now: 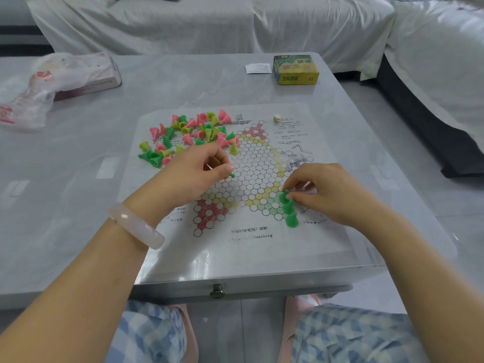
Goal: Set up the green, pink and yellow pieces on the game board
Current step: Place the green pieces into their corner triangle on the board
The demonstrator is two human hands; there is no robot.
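Note:
A paper star-shaped game board (251, 174) lies flat on the grey table. A loose heap of green, pink and yellow cone pieces (188, 134) covers its far left part. Three green pieces stand in a row on the board's near right green corner; the nearest one (292, 220) stands free. My right hand (322, 191) pinches the farthest green piece of that row (284, 196). My left hand (199, 169) hovers over the board's left side and grips a green piece (232, 175), of which only the tip shows. One yellow piece (234, 148) stands alone on the board.
A yellow and green game box (296, 70) and a white paper slip (258, 68) sit at the table's far right. A plastic bag over a pink box (65, 77) lies far left. A small die (276, 118) rests on the board sheet. Sofa covers hang behind.

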